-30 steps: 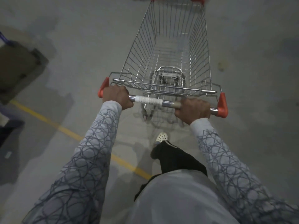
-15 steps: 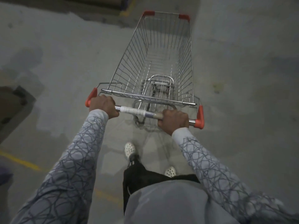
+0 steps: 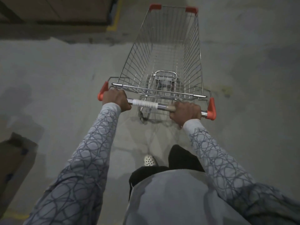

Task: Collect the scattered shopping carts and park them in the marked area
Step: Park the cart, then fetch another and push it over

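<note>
Shopping cart (image 3: 168, 51): wheels mostly hidden under the wire basket.
Handle bar (image 3: 162, 106): two stretches covered by the left hand (image 3: 116, 101) and right hand (image 3: 185, 112); fingertips curled out of sight beneath it.
Label (image 3: 145, 103) on the bar: print too small to read.
Cardboard box (image 3: 14, 159), floor's left side: cut off by the picture's edge.
Shoe (image 3: 149, 160): one shows; the other is hidden behind a black trouser leg (image 3: 183, 158).
</note>
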Motion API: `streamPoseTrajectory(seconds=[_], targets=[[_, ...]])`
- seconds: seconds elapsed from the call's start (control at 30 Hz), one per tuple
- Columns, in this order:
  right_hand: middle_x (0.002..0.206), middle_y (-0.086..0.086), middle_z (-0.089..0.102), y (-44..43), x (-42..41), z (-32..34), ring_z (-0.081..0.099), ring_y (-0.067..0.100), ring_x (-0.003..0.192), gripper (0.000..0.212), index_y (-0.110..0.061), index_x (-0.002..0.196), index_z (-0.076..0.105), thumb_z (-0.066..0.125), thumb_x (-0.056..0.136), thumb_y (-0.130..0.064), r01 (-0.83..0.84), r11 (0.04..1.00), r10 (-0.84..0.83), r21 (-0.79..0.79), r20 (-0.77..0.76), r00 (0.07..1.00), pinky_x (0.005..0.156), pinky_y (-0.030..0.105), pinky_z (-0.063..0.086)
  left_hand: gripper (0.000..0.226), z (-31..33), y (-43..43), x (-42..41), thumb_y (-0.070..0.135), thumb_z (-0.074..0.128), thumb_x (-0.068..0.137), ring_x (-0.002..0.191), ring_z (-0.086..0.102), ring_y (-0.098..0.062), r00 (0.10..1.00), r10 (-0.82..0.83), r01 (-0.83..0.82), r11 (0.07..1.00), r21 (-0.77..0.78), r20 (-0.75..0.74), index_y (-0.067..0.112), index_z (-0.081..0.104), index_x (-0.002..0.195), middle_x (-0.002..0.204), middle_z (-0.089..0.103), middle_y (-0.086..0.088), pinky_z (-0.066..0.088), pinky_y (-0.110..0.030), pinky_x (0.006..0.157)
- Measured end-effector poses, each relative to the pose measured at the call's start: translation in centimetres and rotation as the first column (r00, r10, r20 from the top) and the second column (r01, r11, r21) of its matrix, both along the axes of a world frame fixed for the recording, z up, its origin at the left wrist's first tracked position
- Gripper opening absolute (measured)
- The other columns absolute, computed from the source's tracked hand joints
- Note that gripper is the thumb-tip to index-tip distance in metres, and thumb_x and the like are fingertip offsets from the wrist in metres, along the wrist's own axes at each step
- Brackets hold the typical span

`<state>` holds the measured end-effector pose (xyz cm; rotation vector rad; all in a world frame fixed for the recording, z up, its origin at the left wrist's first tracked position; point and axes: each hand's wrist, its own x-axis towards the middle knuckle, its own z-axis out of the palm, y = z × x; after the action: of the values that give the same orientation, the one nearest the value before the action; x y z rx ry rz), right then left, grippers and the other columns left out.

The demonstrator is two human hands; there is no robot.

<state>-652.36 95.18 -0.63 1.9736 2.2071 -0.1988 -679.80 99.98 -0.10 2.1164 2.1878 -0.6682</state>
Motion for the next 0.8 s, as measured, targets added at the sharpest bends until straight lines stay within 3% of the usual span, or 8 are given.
streamPoseTrajectory(seconds=[0.4,0.47,0.63,0.8], targets=[[0.07,-0.004,0.055,24.6,-9.3,-0.1,0.054,0.023,0.064,0.032,-0.029,0.099,0.068,0.054,0.082,-0.053,0.144,0.989,-0.144,0.018,0.033,0.989,0.064,0.03,0.04,0.034,-1.2,26.2,-8.9,0.048,0.056,0.067,0.076,0.058,-0.026,0.995,-0.095,0.092,0.993,0.074,0.027,0.02,0.067,0.082,0.083,0.063,-0.006,0.044,-0.031,0.065],[0.071,-0.003,0.059,29.2,-10.5,-0.1,0.055,0.023,0.065,0.033,-0.029,0.101,0.069,0.055,0.08,-0.052,0.161,0.987,-0.161,0.02,0.031,0.986,0.064,0.03,0.039,0.036,-1.3,30.8,-10.2,0.048,0.054,0.066,0.079,0.059,-0.026,0.993,-0.115,0.112,0.991,0.073,0.027,0.02,0.068,0.084,0.084,0.063,-0.006,0.043,-0.031,0.065],[0.092,0.004,0.073,40.4,-14.6,-0.2,0.07,0.028,0.088,0.036,-0.028,0.106,0.07,0.053,0.081,-0.048,0.196,0.981,-0.195,0.01,-0.028,0.98,0.073,0.034,0.043,0.04,-1.3,42.7,-14.0,0.05,0.053,0.065,0.082,0.061,-0.027,0.991,-0.125,0.123,0.992,0.033,0.049,0.02,0.066,0.087,0.088,0.065,-0.006,0.047,-0.033,0.07],[0.09,0.004,0.071,50.9,-19.4,0.0,0.068,0.027,0.084,0.037,-0.025,0.101,0.071,0.055,0.08,-0.05,0.194,0.981,-0.194,0.001,-0.024,0.981,0.066,0.033,0.039,0.043,-1.4,54.6,-18.5,0.053,0.053,0.065,0.078,0.061,-0.025,0.988,-0.157,0.157,0.987,0.02,0.008,0.02,0.067,0.088,0.085,0.065,-0.004,0.052,-0.032,0.07]])
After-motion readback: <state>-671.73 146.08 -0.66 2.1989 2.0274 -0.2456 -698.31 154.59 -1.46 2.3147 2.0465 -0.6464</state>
